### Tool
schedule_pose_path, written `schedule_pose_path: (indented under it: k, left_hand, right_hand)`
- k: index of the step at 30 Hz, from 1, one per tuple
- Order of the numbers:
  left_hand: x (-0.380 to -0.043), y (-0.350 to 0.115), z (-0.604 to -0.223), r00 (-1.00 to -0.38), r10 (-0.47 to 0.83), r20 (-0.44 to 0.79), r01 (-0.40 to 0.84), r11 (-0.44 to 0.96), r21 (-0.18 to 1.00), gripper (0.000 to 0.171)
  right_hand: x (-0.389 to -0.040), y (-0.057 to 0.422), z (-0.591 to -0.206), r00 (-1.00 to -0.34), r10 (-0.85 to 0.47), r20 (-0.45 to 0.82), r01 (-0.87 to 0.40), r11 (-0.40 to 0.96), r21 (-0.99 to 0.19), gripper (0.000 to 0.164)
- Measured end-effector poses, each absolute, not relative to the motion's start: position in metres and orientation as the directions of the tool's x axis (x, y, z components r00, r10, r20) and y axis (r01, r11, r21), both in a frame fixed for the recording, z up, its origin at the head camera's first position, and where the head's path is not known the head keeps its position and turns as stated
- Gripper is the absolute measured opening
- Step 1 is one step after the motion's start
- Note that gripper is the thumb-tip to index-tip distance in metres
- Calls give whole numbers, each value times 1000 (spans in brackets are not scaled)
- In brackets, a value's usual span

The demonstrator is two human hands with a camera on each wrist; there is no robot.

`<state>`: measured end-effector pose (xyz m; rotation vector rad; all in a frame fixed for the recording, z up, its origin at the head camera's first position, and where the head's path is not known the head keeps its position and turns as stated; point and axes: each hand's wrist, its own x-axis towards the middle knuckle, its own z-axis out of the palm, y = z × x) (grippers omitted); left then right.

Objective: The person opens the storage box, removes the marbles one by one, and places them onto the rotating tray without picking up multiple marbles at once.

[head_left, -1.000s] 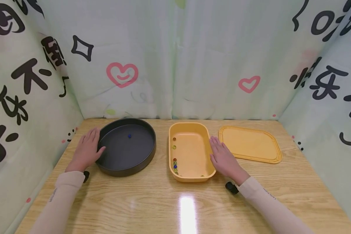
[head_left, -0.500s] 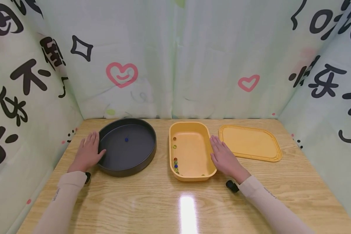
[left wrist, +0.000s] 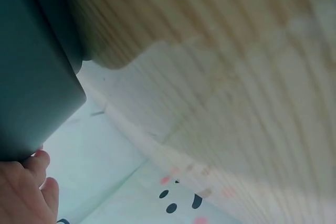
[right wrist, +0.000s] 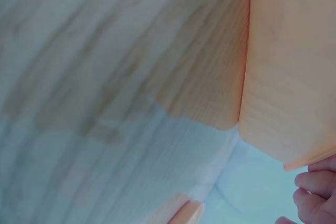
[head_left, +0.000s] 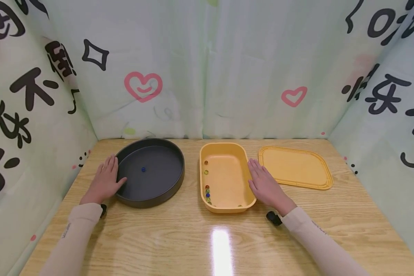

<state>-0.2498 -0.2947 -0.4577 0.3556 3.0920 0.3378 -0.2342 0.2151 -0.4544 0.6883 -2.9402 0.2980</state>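
A round dark grey pan [head_left: 151, 191] stands on the left of the table in the head view, with one blue marble [head_left: 143, 169] on its floor. My left hand [head_left: 105, 182] rests against the pan's left side, fingers straight along the outside and thumb at the rim. Right of the pan is a yellow rectangular box [head_left: 227, 184]. Several marbles [head_left: 207, 194] lie along its left wall, and one small marble [head_left: 239, 206] is near its front edge. My right hand [head_left: 267, 186] lies with straight fingers against the box's right side. Both wrist views show fingertips by the container walls.
A flat yellow lid [head_left: 296, 166] lies on the wooden table [head_left: 158, 237], right of the box and close to the right hand. A printed curtain [head_left: 207, 76] hangs behind the table and along both sides.
The blue marble in the pan has rolled left and toward the front. Both hands keep their places at the pan and the box, and the boxed marbles stay put.
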Motion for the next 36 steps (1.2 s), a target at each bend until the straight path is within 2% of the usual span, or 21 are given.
schedule_pose_path:
  k: [21, 26, 32, 36]
  left_hand:
    - [-247, -296, -455, -975, 220, 35, 223, 951, 214, 78]
    - [-246, -297, -457, -974, 221, 45, 226, 950, 217, 78]
    - [-246, -296, -458, -974, 219, 47, 224, 949, 220, 77]
    - [-248, -295, -458, -974, 220, 56, 227, 950, 217, 76]
  right_hand:
    - [-241, 208, -449, -884, -446, 142, -465, 871, -156, 59]
    - [-246, 208, -430, -883, -458, 106, -470, 865, -179, 63]
    - [-257, 201, -388, -887, -455, 78, -457, 841, -289, 64]
    - [-268, 188, -363, -896, -439, 61, -430, 828, -361, 58]
